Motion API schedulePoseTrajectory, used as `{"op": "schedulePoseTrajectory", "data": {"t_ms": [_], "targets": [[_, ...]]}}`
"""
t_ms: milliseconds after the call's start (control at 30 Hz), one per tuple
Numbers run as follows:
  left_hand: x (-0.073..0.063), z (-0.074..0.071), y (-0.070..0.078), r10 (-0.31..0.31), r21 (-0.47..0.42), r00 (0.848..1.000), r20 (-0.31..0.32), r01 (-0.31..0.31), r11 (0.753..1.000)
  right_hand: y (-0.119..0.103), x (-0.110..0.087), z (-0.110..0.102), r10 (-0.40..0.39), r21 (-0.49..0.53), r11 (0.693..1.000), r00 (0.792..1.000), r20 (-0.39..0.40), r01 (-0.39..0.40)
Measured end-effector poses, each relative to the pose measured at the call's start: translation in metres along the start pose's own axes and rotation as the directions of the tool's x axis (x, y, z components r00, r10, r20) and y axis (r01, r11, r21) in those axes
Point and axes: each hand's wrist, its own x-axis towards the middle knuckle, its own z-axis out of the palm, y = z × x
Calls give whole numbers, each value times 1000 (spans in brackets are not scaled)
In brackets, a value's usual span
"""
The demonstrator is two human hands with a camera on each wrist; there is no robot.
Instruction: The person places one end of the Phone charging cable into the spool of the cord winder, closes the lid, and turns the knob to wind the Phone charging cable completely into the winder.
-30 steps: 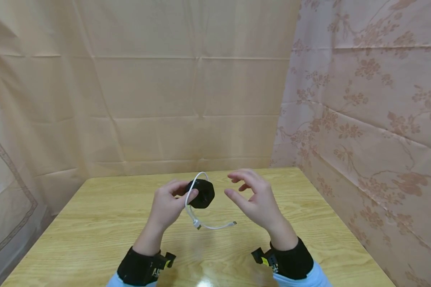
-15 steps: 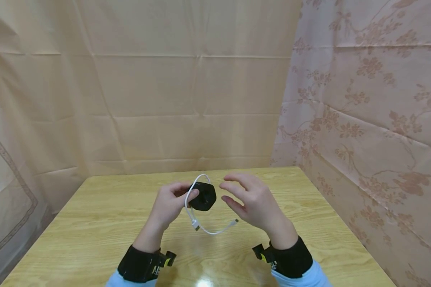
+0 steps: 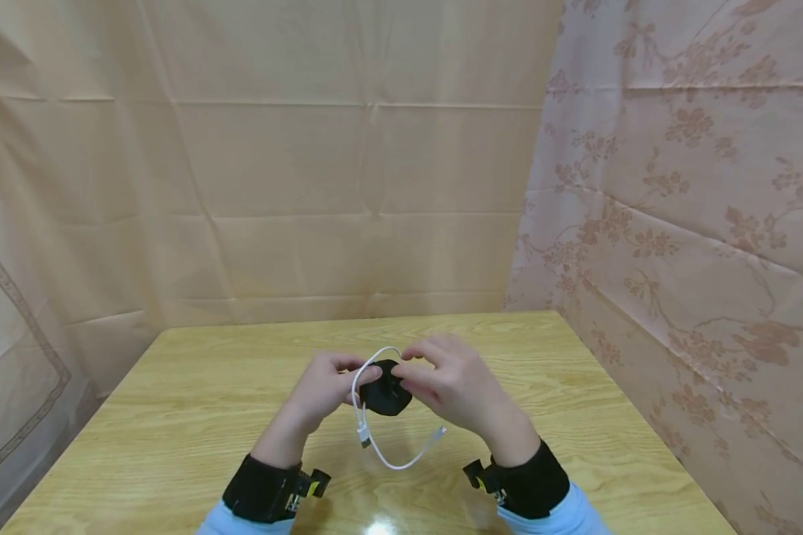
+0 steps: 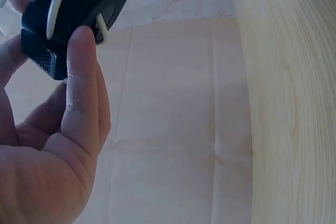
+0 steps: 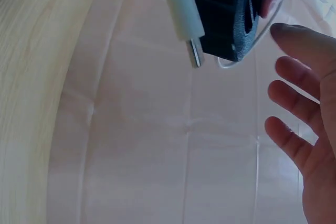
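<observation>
My left hand holds a black hexagonal block between thumb and fingers above the table. A white USB cable loops around the block, and both its plugs hang below. In the left wrist view the thumb presses the block's edge beside the cable. My right hand is at the block's right side, its fingertips overlapping it in the head view. The right wrist view shows its thumb and fingers loosely bent and spread close to the block, with the small metal-tipped plug in front; contact is hard to tell.
A wood-grain table lies under both hands. A beige cloth hangs behind its far edge, and a floral cloth hangs along the right side.
My right hand has moved left to the block, its fingers drawing closer together. The left hand has lowered the block slightly toward me, and the cable's loose end hangs lower.
</observation>
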Motion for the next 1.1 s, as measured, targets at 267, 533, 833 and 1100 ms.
{"op": "schedulePoseTrajectory", "data": {"t_ms": [267, 533, 833, 1100], "targets": [[0, 3, 0, -47, 21, 998, 36, 46, 999, -4, -3, 8, -8, 45, 999, 997, 80, 4], [-1, 2, 2, -25, 37, 999, 47, 23, 999, -5, -4, 9, 4, 71, 997, 996, 88, -10], [-4, 1, 7, 32, 26, 998, 46, -33, 999, -6, -3, 9, 49, 13, 999, 998, 41, -50], [-5, 3, 9, 66, 3, 998, 14, -66, 998, -8, -4, 14, 103, -37, 994, 995, -14, -104]]}}
